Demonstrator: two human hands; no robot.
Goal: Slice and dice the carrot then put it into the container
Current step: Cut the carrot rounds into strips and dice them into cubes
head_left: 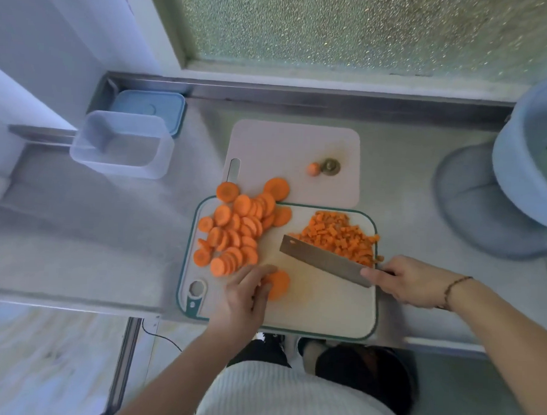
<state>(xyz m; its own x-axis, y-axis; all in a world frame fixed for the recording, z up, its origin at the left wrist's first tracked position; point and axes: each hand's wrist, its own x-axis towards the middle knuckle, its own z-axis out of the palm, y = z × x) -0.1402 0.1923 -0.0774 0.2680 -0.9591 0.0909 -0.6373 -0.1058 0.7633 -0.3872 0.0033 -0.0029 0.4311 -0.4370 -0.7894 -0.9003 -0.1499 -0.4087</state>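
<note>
From the head camera, the job looks roughly half done. The whole carrot is already cut into rounds, and a good share of those are diced: a heap of small orange cubes, the diced carrot point(343, 237), sits at the far right of the cutting board point(318, 306). A larger pile of carrot slices point(233, 233) lies uncut on the board's left side, a few spilling over its far edge. Nothing has gone into the container point(124, 144), which stands open and bare well off to the left on the counter point(93, 218), its blue lid point(151, 106) just behind it.

The left hand point(246, 295) has its fingers curled over a few slices point(278, 284) near the board's front, steadying them; how many are stacked there is hard to tell, as the picture is soft. The right hand point(410, 282) has its grip closed round the handle of the knife point(324, 259), the blade angled beside the diced heap.

The slices look bright, moist and even in thickness. On a second pale board point(284, 145) behind lie the cut-off carrot ends point(324, 167). A blue bowl point(525, 162) stands at the right
</note>
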